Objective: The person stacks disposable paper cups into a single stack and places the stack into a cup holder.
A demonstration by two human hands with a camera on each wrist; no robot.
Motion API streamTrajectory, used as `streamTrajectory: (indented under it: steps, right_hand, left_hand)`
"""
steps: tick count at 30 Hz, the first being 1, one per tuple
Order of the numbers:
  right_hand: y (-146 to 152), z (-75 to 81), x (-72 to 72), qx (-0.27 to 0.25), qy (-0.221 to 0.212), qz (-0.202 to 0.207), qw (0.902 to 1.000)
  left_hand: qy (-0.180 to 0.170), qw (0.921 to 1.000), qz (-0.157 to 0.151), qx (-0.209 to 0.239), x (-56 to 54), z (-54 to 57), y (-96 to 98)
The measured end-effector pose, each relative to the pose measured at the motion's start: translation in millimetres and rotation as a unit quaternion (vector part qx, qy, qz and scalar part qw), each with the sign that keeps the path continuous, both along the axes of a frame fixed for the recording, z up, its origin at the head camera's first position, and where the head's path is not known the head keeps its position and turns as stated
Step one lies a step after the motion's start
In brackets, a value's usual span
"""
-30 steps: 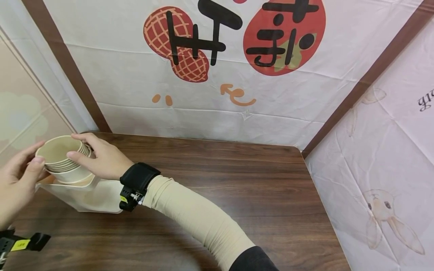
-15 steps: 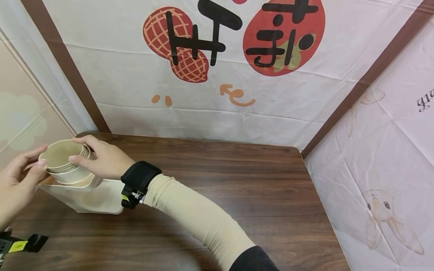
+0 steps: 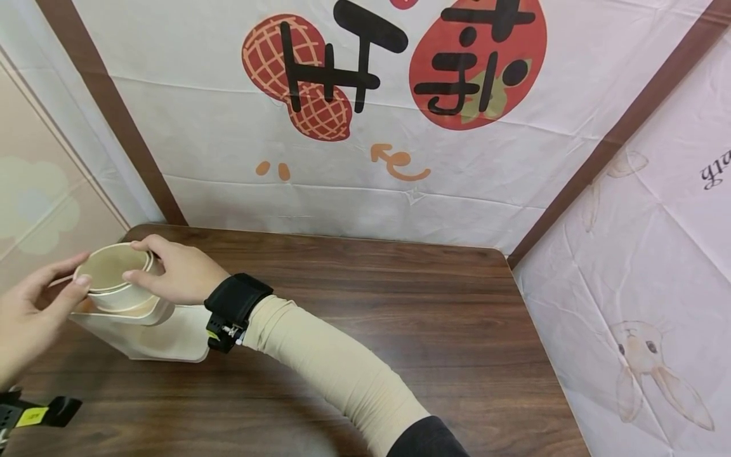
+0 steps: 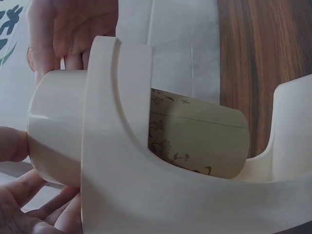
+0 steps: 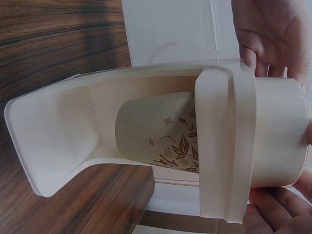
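Note:
A stack of paper cups [image 3: 111, 270] sits low in the round collar of a white cup dispenser [image 3: 171, 336] at the table's left. Only the top rims show above the collar. My left hand [image 3: 42, 304] holds the rim from the left, its thumb on the near edge. From the right, my right hand [image 3: 183, 273] grips the same rim between thumb and fingers. Under the collar, a pale paper cup [image 4: 204, 139] with brown flower print pokes out, tilted in the left wrist view. The dispenser's curved stand [image 5: 53, 141] shows in the right wrist view.
The dispenser stands on a brown wooden table [image 3: 365, 330]. A white printed cloth [image 3: 365, 197] hangs behind the table's back edge, and another cloth [image 3: 634, 304] hangs at the right.
The cup stack has sunk lower into the collar, so fewer rims show. Both hands have moved down and slightly right with it, while the dispenser has barely shifted.

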State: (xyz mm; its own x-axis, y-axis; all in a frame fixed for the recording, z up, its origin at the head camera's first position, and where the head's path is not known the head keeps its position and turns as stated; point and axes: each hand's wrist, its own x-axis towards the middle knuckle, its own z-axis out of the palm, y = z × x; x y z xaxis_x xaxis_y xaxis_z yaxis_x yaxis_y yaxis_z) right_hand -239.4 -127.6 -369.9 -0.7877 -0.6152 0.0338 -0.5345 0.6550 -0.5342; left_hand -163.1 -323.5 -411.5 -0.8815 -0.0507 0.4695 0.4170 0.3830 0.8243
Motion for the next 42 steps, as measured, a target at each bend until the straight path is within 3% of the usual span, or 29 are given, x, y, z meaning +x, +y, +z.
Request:
streamTrajectory:
  steps: [10,16,27,34,38,42]
  right_hand:
    - [-2.5,-0.3,-0.6,0.025,0.032,0.006,0.9992]
    - [-3.5,4.4,-0.5,0.053,0.046,0.001,0.9975]
    - [-6.1,4.7,2.1,0.097,0.066,-0.007,0.9931]
    - [-1.8,-0.1,-0.2,0.077,0.086,0.012,0.9932]
    - [-2.6,-0.9,-0.9,0.075,0.083,0.021,0.9935]
    - [-4.0,-0.9,0.6,0.083,0.074,0.031,0.9933]
  left_hand:
    - [0.002,0.9985,-0.015,0.052,-0.4,5.0,4.7]
    - [-0.009,0.9984,-0.017,0.053,-4.0,5.1,2.4]
    - [-0.026,0.9992,0.018,0.027,-4.8,3.1,2.5]
    - [-0.008,0.9967,0.062,-0.052,-3.2,-0.5,3.9]
    - [0.000,0.9946,0.071,-0.076,-3.6,0.3,3.1]
    - [-0.014,0.9926,0.080,-0.090,-0.7,0.3,-0.6]
